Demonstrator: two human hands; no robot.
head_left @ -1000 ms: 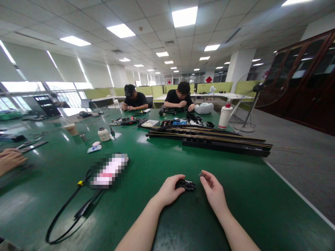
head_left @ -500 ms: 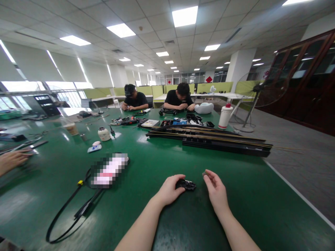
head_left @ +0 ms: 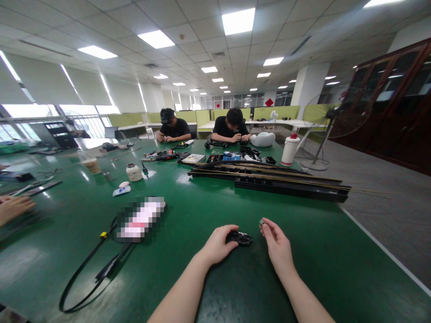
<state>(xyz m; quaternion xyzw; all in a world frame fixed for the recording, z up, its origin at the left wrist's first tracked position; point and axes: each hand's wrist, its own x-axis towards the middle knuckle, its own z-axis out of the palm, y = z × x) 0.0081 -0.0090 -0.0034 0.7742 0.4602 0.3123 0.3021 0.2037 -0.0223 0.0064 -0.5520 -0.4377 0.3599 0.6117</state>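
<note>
My left hand (head_left: 219,244) grips a small black plastic part (head_left: 243,238) just above the green tabletop, thumb in front and fingers behind. Bright metallic bits show along the part's upper side; its left end is hidden in my palm. To the right, my right hand (head_left: 278,242) pinches a tiny greyish piece (head_left: 261,222) between thumb and index finger. The piece is too small to identify. A short gap separates it from the black part.
Long black rails (head_left: 289,190) with thin brass-coloured rods lie ahead. On the left are a blurred-out phone (head_left: 143,220) and a looped black strap (head_left: 63,287). A white bottle (head_left: 290,150) stands at the far right. Another person's hand (head_left: 15,208) is at far left; two people sit opposite.
The tiny piece in my right fingers has turned slightly and shifted a little left. My left hand and the black part stay put. The other person's hand at far left has drawn back left.
</note>
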